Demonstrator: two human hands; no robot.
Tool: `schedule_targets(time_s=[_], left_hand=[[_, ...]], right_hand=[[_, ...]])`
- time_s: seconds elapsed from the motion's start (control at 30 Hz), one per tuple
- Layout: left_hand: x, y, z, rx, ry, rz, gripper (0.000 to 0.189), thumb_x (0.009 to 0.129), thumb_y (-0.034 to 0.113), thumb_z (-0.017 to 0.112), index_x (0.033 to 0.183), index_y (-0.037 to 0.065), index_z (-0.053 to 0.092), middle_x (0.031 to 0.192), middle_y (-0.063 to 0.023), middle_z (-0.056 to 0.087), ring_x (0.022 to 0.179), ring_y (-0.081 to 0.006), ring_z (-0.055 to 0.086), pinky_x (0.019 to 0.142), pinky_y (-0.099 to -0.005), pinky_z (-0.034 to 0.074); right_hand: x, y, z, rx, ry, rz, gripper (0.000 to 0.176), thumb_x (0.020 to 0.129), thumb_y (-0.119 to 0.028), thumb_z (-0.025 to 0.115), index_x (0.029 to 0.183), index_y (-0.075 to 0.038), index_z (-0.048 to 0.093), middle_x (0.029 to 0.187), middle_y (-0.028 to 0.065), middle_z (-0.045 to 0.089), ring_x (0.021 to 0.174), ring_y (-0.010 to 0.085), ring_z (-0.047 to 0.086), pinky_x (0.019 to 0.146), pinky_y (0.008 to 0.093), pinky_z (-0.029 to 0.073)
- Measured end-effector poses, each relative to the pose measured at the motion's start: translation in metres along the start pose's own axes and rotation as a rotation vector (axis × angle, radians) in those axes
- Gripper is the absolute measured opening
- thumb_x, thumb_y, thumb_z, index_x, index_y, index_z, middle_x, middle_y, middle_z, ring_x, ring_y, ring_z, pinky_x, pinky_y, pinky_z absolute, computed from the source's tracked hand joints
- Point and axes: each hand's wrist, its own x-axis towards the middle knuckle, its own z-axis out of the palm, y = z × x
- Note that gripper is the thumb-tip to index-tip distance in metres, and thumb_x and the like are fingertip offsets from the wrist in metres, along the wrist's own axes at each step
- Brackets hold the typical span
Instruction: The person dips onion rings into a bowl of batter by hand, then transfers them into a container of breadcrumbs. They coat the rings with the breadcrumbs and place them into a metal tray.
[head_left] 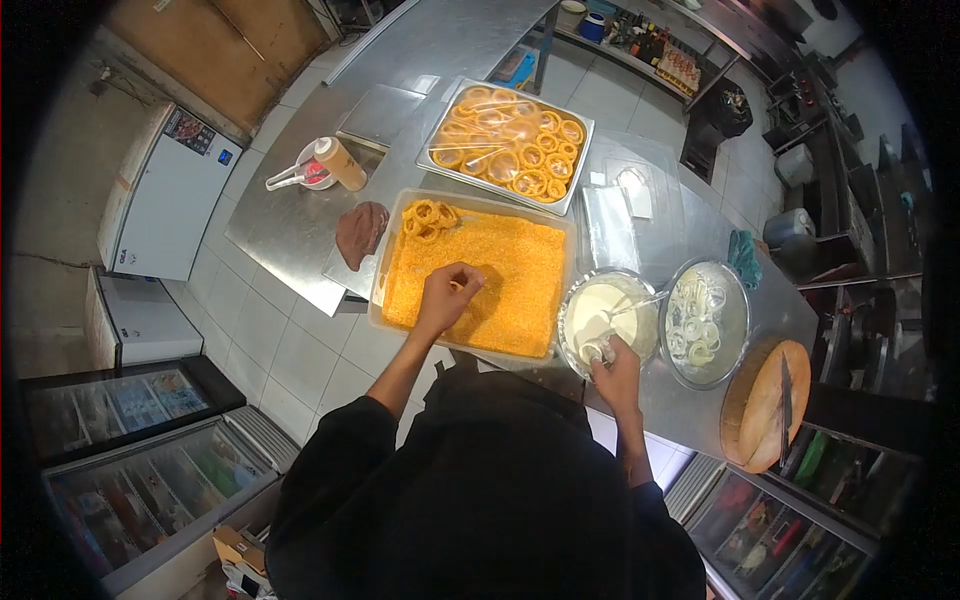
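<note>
Over a plastic tub of orange breadcrumbs, my left hand is closed in a loose pinch; whatever its fingertips hold, if anything, is too small to make out. Several crumb-coated onion rings are heaped in the tub's far left corner. My right hand is at the near edge of a steel bowl of pale batter, fingers closed and smeared white. What they grip is hidden under batter. A utensil handle leans in that bowl. Beside it, another bowl contains pale onion rings.
Behind the tub, a metal tray holds coated rings under clear plastic. A squeeze bottle, a strainer and a brown cloth lie left. A round cutting board with a knife sits at right.
</note>
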Motion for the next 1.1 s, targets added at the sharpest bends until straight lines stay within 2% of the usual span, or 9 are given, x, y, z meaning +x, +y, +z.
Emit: schedule_targets(time_s=[0.13, 0.37, 0.47, 0.57, 0.63, 0.67, 0.73, 0.93, 1.1], left_hand=[[0.000, 0.028, -0.029, -0.928, -0.252, -0.221, 0.012, 0.102, 0.014, 0.068, 0.102, 0.002, 0.070, 0.093, -0.0053, 0.071, 0.085, -0.0145, 0.069, 0.076, -0.0269, 0.054], [0.005, 0.017, -0.029, -1.286, -0.397, -0.273, 0.027, 0.107, 0.024, 0.053, 0.106, 0.001, 0.067, 0.090, -0.0105, 0.069, 0.076, -0.0156, 0.064, 0.074, -0.0286, 0.053], [0.010, -0.006, -0.014, -1.421, -0.374, -0.264, 0.031, 0.107, 0.028, 0.051, 0.102, 0.002, 0.068, 0.086, -0.0095, 0.067, 0.070, -0.0160, 0.059, 0.069, -0.0282, 0.050], [0.013, -0.011, -0.009, -1.526, -0.357, -0.428, 0.032, 0.106, 0.028, 0.053, 0.095, 0.004, 0.069, 0.078, -0.0050, 0.065, 0.063, -0.0154, 0.054, 0.062, -0.0289, 0.047], [0.014, -0.005, -0.008, -0.606, -0.212, -0.432, 0.030, 0.101, 0.032, 0.062, 0.090, 0.005, 0.071, 0.069, -0.0027, 0.061, 0.059, -0.0166, 0.053, 0.058, -0.0313, 0.046], [0.013, -0.002, -0.005, -0.605, -0.214, -0.432, 0.030, 0.101, 0.032, 0.062, 0.090, 0.005, 0.071, 0.069, -0.0027, 0.061, 0.059, -0.0166, 0.053, 0.058, -0.0313, 0.046], [0.007, 0.007, 0.005, 0.182, -0.087, -0.005, 0.028, 0.092, 0.034, 0.073, 0.089, 0.006, 0.073, 0.065, -0.0067, 0.062, 0.060, -0.0230, 0.060, 0.059, -0.0382, 0.050], [0.007, -0.008, 0.039, 0.477, -0.161, 0.256, 0.022, 0.086, 0.029, 0.078, 0.096, 0.009, 0.078, 0.078, -0.0164, 0.072, 0.078, -0.0364, 0.072, 0.071, -0.0478, 0.056], [0.004, -0.008, 0.046, 0.458, -0.142, 0.152, 0.021, 0.088, 0.026, 0.077, 0.095, 0.007, 0.076, 0.083, -0.0175, 0.073, 0.080, -0.0351, 0.073, 0.072, -0.0467, 0.056]], right_hand=[[0.000, 0.005, -0.001, 0.005, -0.050, 0.039, 0.033, 0.080, -0.007, 0.073, 0.108, 0.009, 0.066, 0.101, 0.0308, 0.070, 0.100, 0.0495, 0.068, 0.088, 0.0489, 0.053], [0.002, 0.012, 0.004, 0.039, -0.044, 0.019, 0.034, 0.079, -0.005, 0.073, 0.109, 0.009, 0.067, 0.103, 0.0308, 0.070, 0.101, 0.0481, 0.069, 0.089, 0.0476, 0.054], [0.004, 0.001, 0.000, 0.038, -0.029, 0.011, 0.033, 0.079, -0.005, 0.073, 0.109, 0.008, 0.067, 0.103, 0.0306, 0.070, 0.101, 0.0477, 0.069, 0.088, 0.0473, 0.054], [0.005, -0.004, -0.004, 0.037, -0.092, 0.085, 0.033, 0.079, -0.005, 0.073, 0.109, 0.009, 0.067, 0.102, 0.0305, 0.070, 0.101, 0.0482, 0.069, 0.088, 0.0470, 0.054], [0.004, 0.001, -0.001, 0.036, -0.072, 0.057, 0.033, 0.078, -0.005, 0.073, 0.108, 0.009, 0.067, 0.101, 0.0306, 0.070, 0.099, 0.0490, 0.068, 0.087, 0.0476, 0.054], [0.003, 0.005, 0.001, 0.036, -0.071, 0.058, 0.033, 0.078, -0.005, 0.073, 0.108, 0.009, 0.067, 0.101, 0.0306, 0.070, 0.099, 0.0490, 0.068, 0.087, 0.0476, 0.054], [0.002, 0.012, 0.008, 0.048, 0.026, -0.043, 0.024, 0.079, -0.004, 0.069, 0.101, 0.006, 0.066, 0.091, 0.0266, 0.070, 0.088, 0.0424, 0.070, 0.080, 0.0446, 0.054], [0.002, 0.016, 0.009, 0.061, 0.015, -0.054, 0.023, 0.079, -0.004, 0.067, 0.100, 0.005, 0.066, 0.090, 0.0251, 0.069, 0.087, 0.0414, 0.070, 0.078, 0.0447, 0.054], [0.000, 0.016, 0.009, 0.038, 0.037, -0.040, 0.027, 0.079, -0.005, 0.068, 0.103, 0.007, 0.066, 0.094, 0.0274, 0.070, 0.092, 0.0435, 0.070, 0.083, 0.0451, 0.054]])
